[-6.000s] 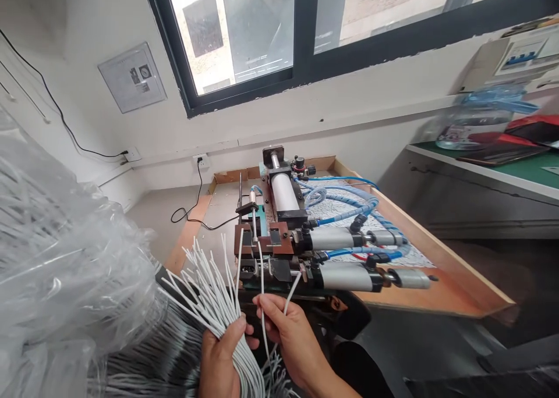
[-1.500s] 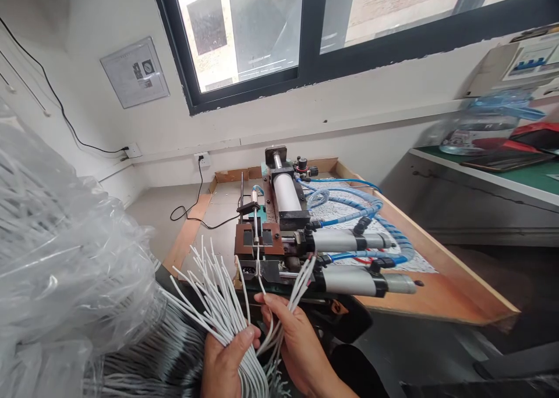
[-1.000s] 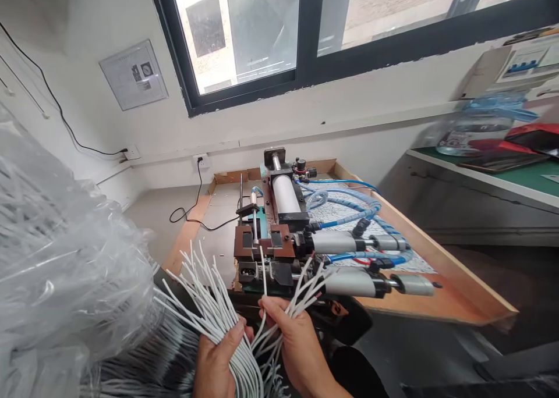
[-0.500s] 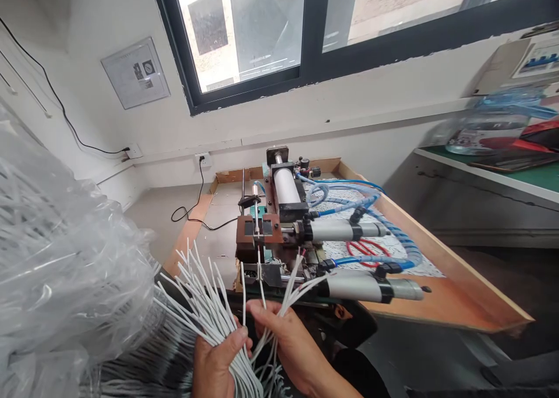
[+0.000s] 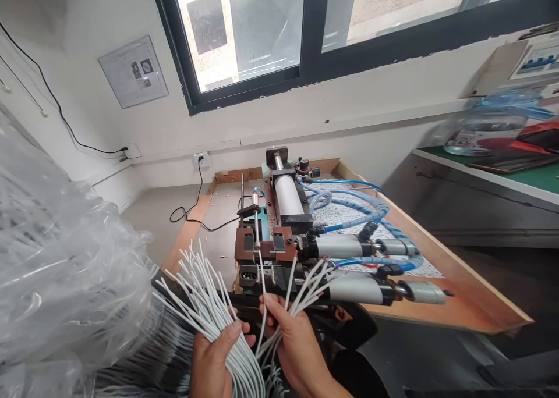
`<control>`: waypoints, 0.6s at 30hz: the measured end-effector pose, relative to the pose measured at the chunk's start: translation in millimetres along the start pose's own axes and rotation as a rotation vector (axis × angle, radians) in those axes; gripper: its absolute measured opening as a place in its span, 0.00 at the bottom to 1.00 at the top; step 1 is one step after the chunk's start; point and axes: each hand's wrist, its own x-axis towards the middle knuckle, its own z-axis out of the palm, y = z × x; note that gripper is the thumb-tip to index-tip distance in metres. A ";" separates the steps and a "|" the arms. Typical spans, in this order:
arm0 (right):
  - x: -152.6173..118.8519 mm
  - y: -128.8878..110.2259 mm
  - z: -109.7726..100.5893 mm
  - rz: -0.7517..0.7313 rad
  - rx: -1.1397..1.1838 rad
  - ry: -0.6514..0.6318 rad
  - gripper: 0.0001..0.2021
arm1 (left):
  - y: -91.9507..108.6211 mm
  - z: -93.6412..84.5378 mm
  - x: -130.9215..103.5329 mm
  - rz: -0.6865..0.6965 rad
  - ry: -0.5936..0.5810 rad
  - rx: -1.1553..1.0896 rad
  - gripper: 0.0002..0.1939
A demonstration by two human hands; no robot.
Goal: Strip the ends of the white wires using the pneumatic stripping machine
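In the head view, the left hand (image 5: 213, 360) is closed around a thick bundle of white wires (image 5: 203, 296), thumb laid across the front, with the loose ends fanning up and to the left. The right hand (image 5: 297, 340) pinches a single wire (image 5: 262, 279) between thumb and finger; its tip points up at the gap between two brown blocks (image 5: 283, 244) on the machine (image 5: 290, 197), and whether it touches anything there is hard to tell. A smaller bunch of wires (image 5: 311, 287) passes through the same hand, spreading up and to the right, some tips showing a reddish end and lying in front of the lower silver cylinder (image 5: 356, 287). Another silver cylinder (image 5: 340, 246) lies just behind that one, and blue hoses (image 5: 367, 215) loop beyond them. The machine stands on a bench (image 5: 458, 305) with a raised wooden edge. Clear plastic wrapping (image 5: 74, 270) fills the left side, with more wires (image 5: 148, 351) below and beside it. Behind the bench are a white wall and a dark-framed window (image 5: 310, 37); at far right, a plastic jug (image 5: 489, 124) sits on a green-topped shelf (image 5: 535, 177).
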 end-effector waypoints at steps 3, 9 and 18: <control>3.9 -2.1 2.4 0.062 0.029 -0.013 0.11 | 1.4 2.2 0.1 0.032 0.017 0.023 0.15; -0.8 -1.9 2.4 0.148 -0.018 -0.161 0.11 | 2.1 1.2 3.5 0.064 -0.001 0.082 0.12; -12.4 6.2 -12.0 -0.133 -0.514 -0.287 0.09 | 4.4 4.0 4.2 0.106 -0.184 0.036 0.10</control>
